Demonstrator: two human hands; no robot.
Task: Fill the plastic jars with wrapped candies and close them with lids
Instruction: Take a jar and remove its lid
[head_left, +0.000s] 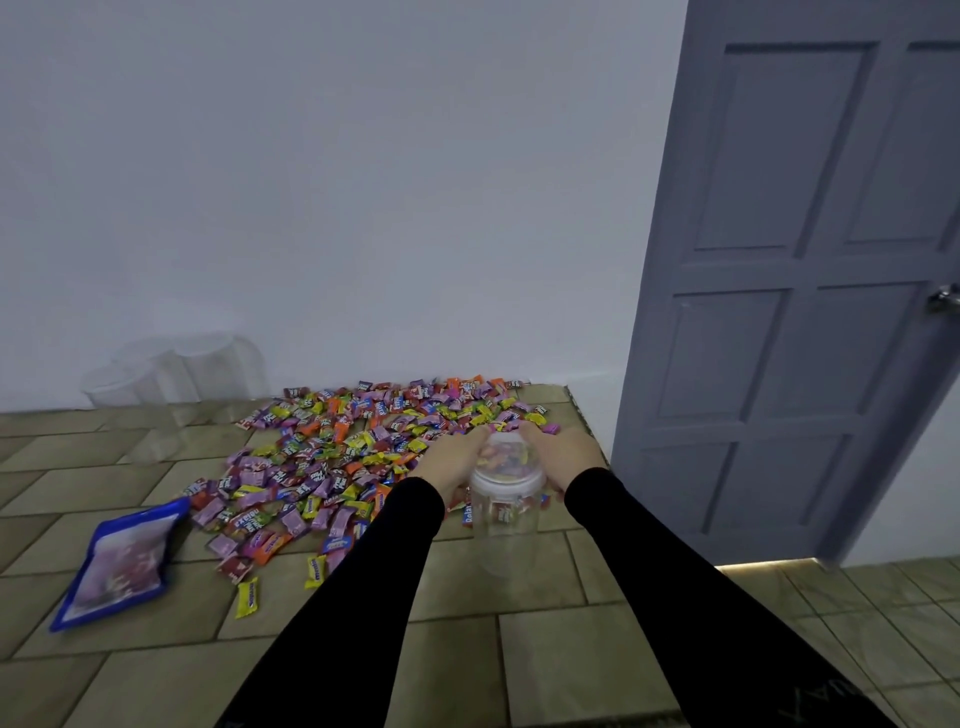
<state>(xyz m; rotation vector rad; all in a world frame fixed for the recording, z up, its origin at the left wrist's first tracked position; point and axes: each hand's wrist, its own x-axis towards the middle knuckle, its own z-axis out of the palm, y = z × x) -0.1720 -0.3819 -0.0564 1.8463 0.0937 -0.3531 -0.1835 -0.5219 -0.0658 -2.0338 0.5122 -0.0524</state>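
Your fingers curl inward from both sides over the mouth of the clear plastic jar (506, 512), and wrapped candies show between them at the far edge. Your left hand (451, 458) cups the left side of the rim, and your right hand (562, 450) cups the right side; both appear to hold small bunches of candies, though how firmly each fist closes is hard to tell. The jar stands upright on the tan tiled floor (519, 665) just in front of you, with a few candies visible inside through its mouth and wall. Black sleeves (363, 597) cover both your forearms down to the wrists.

Beyond the jar and to its left spreads the large pile of wrapped candies (363, 447) in pink, purple, yellow, orange and red, reaching back to the white wall (363, 182). A flat blue-edged plastic bag (122, 564) lies on the floor at the left edge of the pile. Several more clear plastic jars (176, 371) stand against the wall, well to the left. A grey panelled door (789, 286) stands at the right.
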